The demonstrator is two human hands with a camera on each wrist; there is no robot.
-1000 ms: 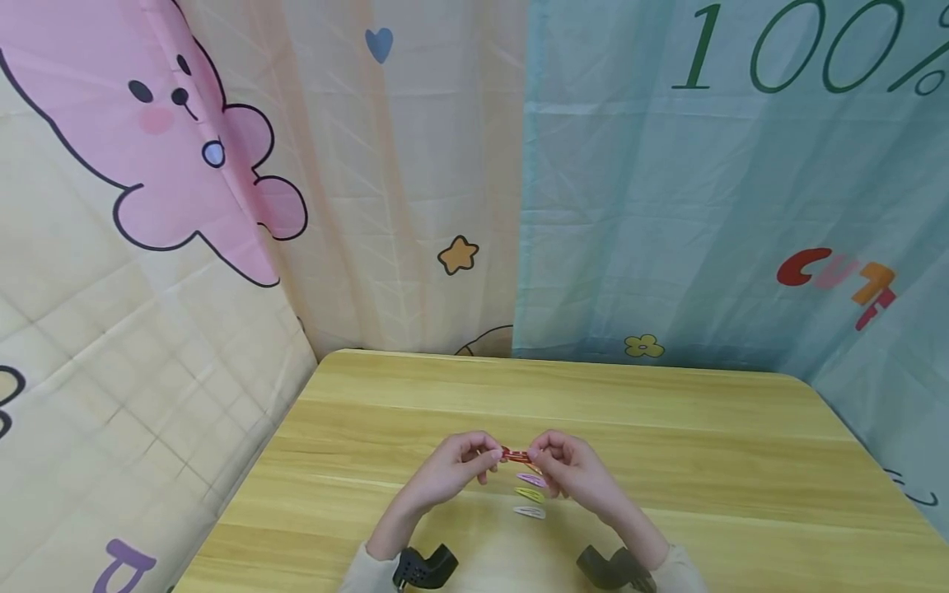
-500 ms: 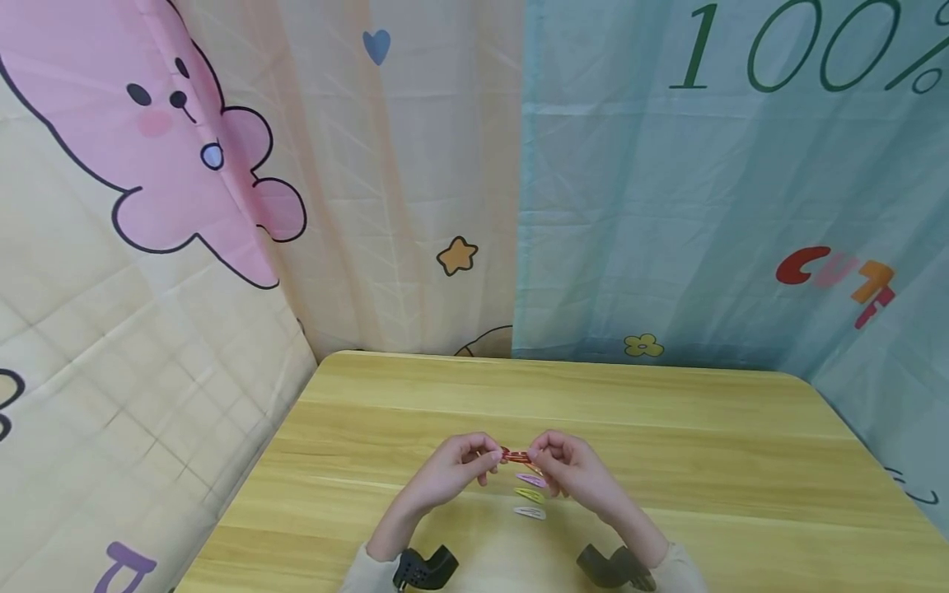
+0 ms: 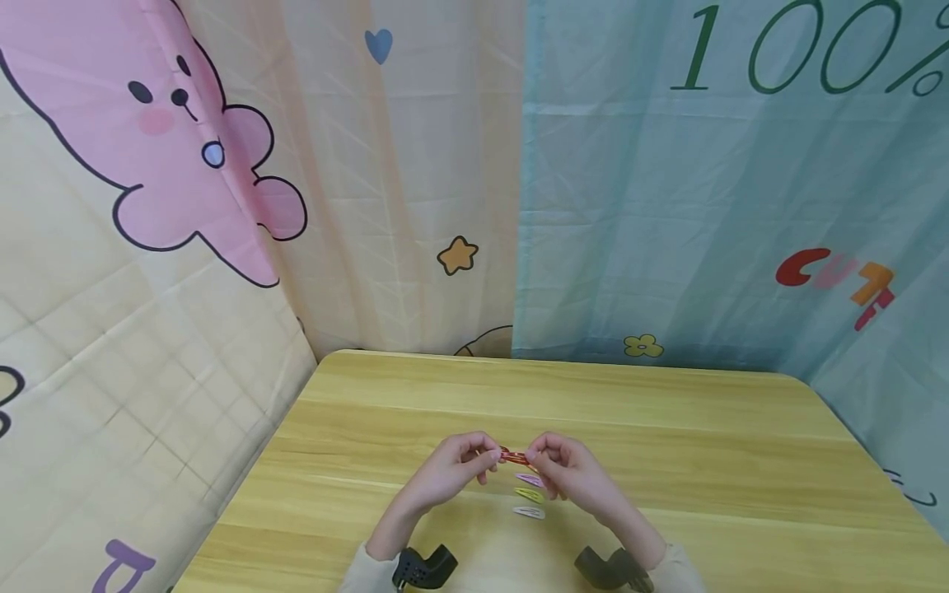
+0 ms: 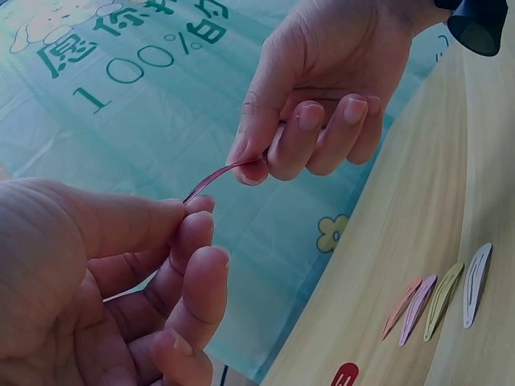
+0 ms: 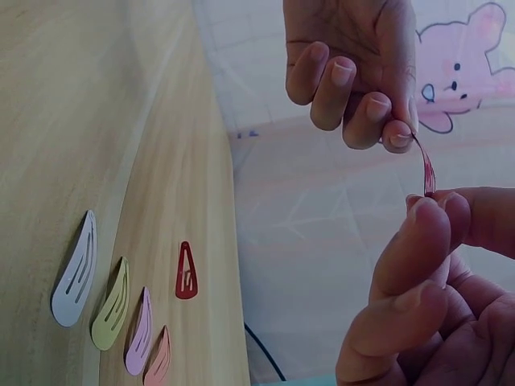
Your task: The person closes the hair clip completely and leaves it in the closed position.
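Above the table, both hands hold a red snap hair clip [image 3: 515,457] stretched between them, one end each. The left hand [image 3: 455,471] pinches one end between thumb and fingertips, its other fingers loosely bent. The other end is pinched by the right hand [image 3: 574,476] between thumb and index finger. Seen edge-on in the wrist views, the held clip [image 4: 211,174] looks thin and curved. Below lie a white hair clip [image 5: 75,277], a yellow one [image 5: 110,310], a purple one [image 5: 139,334] and an orange one [image 5: 158,359], side by side. Another red clip [image 5: 186,277] lies apart from that row.
The wooden table [image 3: 704,461] has rounded far corners. Printed curtains [image 3: 630,206] hang behind it and to the sides. A black camera [image 3: 426,568] is worn on the left wrist and another [image 3: 611,570] on the right. A dark cable [image 5: 265,351] hangs past the table edge.
The right hand and its end of the red hair clip have shifted very slightly to the left. The left hand and the clips on the table stay in place.
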